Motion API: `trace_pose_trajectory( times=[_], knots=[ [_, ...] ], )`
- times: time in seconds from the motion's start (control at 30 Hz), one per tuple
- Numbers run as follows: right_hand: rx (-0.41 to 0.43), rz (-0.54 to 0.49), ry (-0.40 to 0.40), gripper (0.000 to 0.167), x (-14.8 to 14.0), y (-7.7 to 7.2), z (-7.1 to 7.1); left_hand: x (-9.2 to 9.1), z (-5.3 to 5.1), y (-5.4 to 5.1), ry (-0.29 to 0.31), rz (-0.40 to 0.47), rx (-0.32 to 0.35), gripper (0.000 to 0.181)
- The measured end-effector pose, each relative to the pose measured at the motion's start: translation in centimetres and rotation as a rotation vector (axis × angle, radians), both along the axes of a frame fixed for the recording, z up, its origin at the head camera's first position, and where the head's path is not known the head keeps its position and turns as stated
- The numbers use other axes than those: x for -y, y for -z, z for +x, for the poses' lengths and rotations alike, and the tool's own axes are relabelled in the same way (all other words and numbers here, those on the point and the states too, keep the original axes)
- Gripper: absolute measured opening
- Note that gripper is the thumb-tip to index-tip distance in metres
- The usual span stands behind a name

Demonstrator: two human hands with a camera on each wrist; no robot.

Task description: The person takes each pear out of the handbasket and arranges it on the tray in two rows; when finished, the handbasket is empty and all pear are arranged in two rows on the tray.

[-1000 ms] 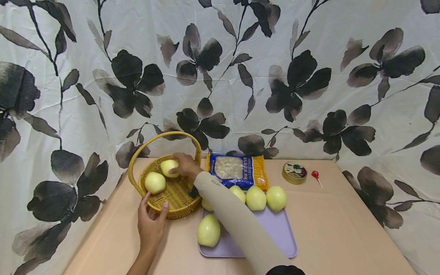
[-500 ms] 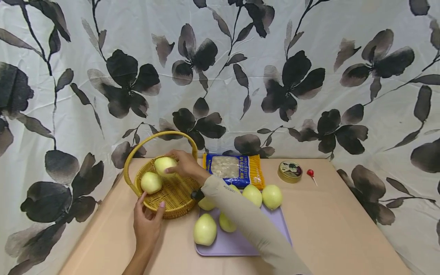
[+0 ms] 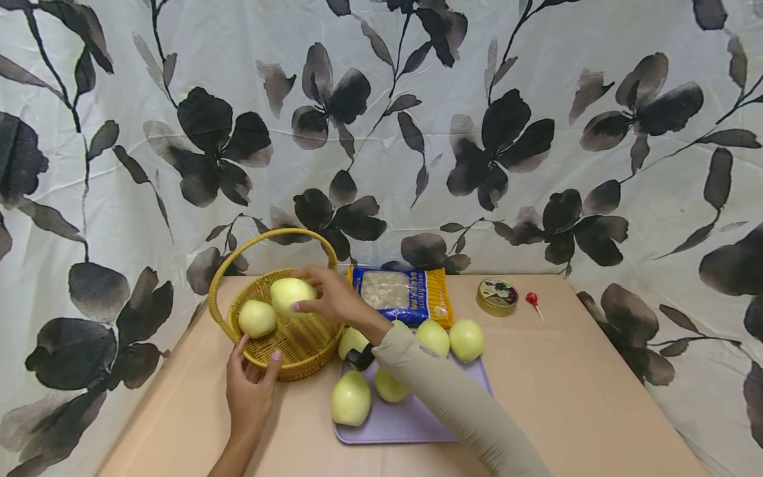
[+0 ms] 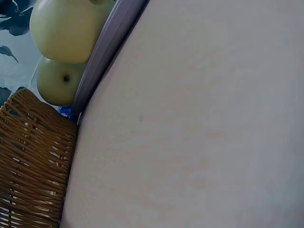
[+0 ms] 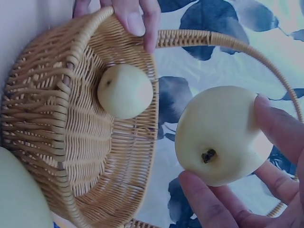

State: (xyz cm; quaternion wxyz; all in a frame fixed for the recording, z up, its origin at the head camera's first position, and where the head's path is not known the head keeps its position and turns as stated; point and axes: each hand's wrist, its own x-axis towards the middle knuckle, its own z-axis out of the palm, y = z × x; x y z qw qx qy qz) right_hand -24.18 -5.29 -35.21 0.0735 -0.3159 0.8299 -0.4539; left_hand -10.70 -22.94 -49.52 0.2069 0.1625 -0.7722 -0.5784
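Note:
In the head view, my right hand [image 3: 335, 296] pinches a pale yellow-green pear [image 3: 291, 295] above the yellow wicker basket [image 3: 306, 371]. The right wrist view shows this pear [image 5: 216, 133] between thumb and fingertips, apart from the basket floor. A second pear [image 3: 257, 318] lies inside the basket, by its left side. My left hand [image 3: 250, 387] grips the basket's near-left rim; its fingertips [image 5: 136, 23] hook over that rim in the right wrist view. The left wrist view catches only the basket's side [image 4: 33, 166], not the hand.
Right of the basket, a purple tray [image 3: 417, 424] bears several pears [image 3: 350, 399], partly covered by my right sleeve [image 3: 453, 397]. Behind it lies a blue-and-yellow food packet [image 3: 402, 296]. A round tin [image 3: 497, 296] and a red lollipop [image 3: 532, 300] are farther right, before a flowered cloth [image 3: 417, 165].
The pear in my right hand has risen out of the basket and shifted slightly right relative to it. My left hand keeps its hold on the rim. The head view has turned slightly right.

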Motion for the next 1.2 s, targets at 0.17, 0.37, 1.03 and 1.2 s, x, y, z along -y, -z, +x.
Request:
trace_pose_trajectory(
  times=[0.17, 0.37, 1.03, 1.2],
  knots=[
    [0.043, -0.047, 0.026, 0.054, -1.7, -0.1, 1.2, 0.1, 0.0, 0.0, 0.000, 0.016, -0.002, 0.085],
    [0.041, -0.061, 0.063, 0.056, -4.0, 0.0, 2.6, 0.2, 0.0, 0.0, -0.017, 0.008, -0.001, 0.084],
    [0.118, -0.152, 0.267, 0.057, -13.9, 2.1, 7.2, 0.3, -0.1, 0.2, -0.009, 0.025, -0.018, 0.084],
    [0.106, -0.133, 0.363, 0.056, -15.9, 2.8, 8.4, 0.2, -0.1, 0.3, 0.002, 0.025, -0.015, 0.084]
  ],
)
